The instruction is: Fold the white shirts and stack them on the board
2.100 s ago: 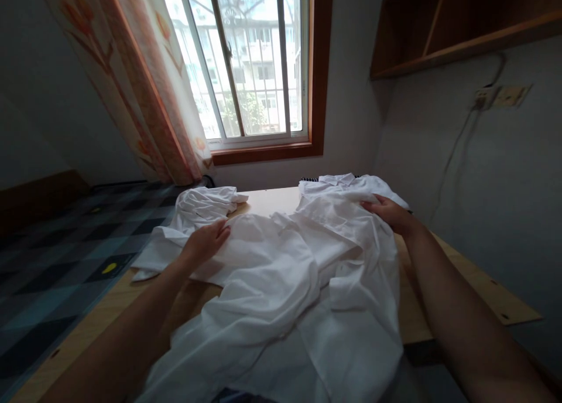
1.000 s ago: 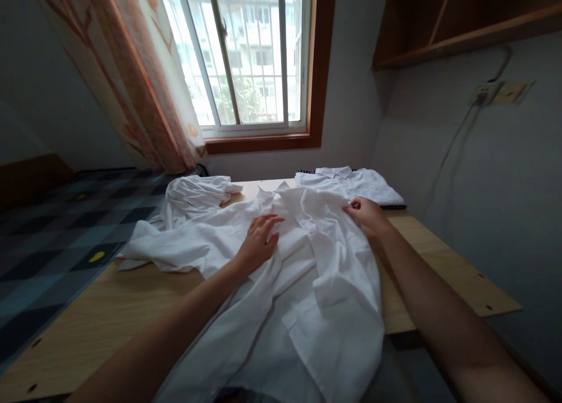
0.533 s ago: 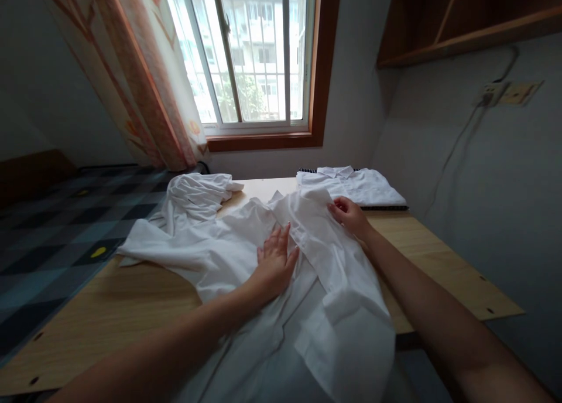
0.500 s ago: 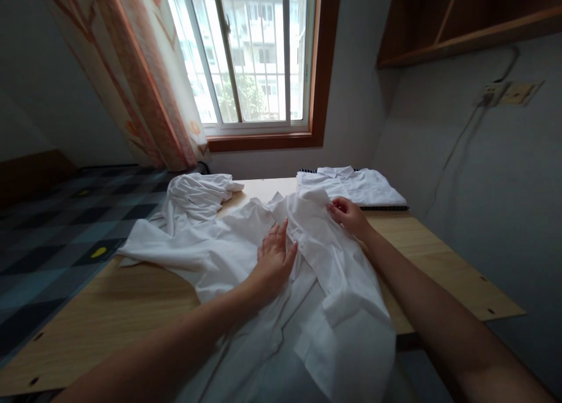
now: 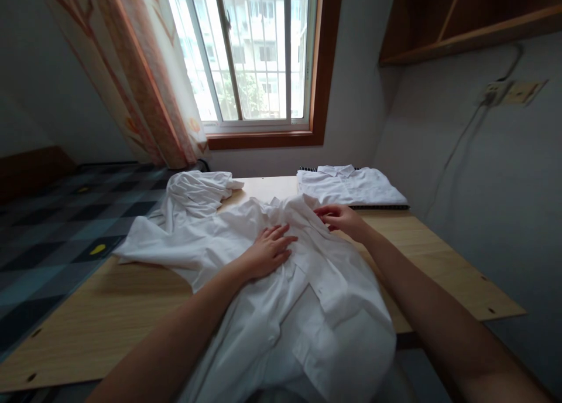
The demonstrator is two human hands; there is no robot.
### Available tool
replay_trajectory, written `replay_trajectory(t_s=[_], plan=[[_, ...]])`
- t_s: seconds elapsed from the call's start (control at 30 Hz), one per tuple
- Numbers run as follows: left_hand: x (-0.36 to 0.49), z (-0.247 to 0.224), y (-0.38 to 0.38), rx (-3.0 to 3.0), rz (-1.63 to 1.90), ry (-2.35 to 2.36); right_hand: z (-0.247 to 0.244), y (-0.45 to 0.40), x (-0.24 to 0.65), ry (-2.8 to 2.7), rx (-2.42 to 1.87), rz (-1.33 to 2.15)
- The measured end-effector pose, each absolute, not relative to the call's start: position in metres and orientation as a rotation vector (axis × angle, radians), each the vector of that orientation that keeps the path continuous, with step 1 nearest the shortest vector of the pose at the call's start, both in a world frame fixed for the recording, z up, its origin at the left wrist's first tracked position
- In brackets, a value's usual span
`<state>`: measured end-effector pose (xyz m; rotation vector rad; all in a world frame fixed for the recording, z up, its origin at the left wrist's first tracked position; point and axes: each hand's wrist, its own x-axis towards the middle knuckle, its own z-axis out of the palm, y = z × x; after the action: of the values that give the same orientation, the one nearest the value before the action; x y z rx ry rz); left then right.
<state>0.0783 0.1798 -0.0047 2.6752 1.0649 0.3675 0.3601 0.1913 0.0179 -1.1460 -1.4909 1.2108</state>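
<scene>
A white shirt (image 5: 346,280) lies spread and rumpled over the wooden table (image 5: 144,286), its lower part hanging over the near edge. On the middle of the shirt, below the collar, my left hand (image 5: 270,250) rests flat with its fingers spread. At the right shoulder of the shirt, my right hand (image 5: 338,218) has its fingers bent together on the fabric edge. Its fingertips are partly hidden, but cloth lies between or against them.
A crumpled white garment (image 5: 197,192) lies at the back left of the table. A folded white shirt (image 5: 349,185) sits on a dark striped item at the back right. On the left is a checked bed (image 5: 48,239). Behind stand a window and curtain (image 5: 136,75).
My left hand has turned and settled flat on the shirt, slightly lower and left. My right hand has shifted a little left with the shirt's shoulder, which now lies lower.
</scene>
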Motion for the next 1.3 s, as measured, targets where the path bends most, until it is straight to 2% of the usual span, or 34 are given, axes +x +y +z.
replay_trajectory(t_s=[0.23, 0.4, 0.53, 0.87, 1.13, 1.3], plan=[[0.066, 0.002, 0.190, 2.603, 0.463, 0.996, 0.006, 0.202, 0.375, -1.713, -1.431, 0.873], [0.063, -0.001, 0.194, 2.486, 0.637, 0.995, 0.013, 0.190, 0.375, -1.979, -1.244, 1.176], [0.062, 0.001, 0.196, 2.486, 0.660, 1.007, 0.021, 0.184, 0.370, -2.026, -1.160, 1.177], [0.056, 0.006, 0.199, 2.565, 0.704, 1.038, 0.029, 0.195, 0.387, -1.558, -1.328, 0.911], [0.049, 0.014, 0.203, 2.602, 0.772, 1.014, 0.051, 0.184, 0.407, -1.375, -1.141, 1.218], [0.032, 0.016, 0.213, 2.691, 0.579, 1.097, 0.066, 0.161, 0.406, -1.822, -1.128, 1.582]])
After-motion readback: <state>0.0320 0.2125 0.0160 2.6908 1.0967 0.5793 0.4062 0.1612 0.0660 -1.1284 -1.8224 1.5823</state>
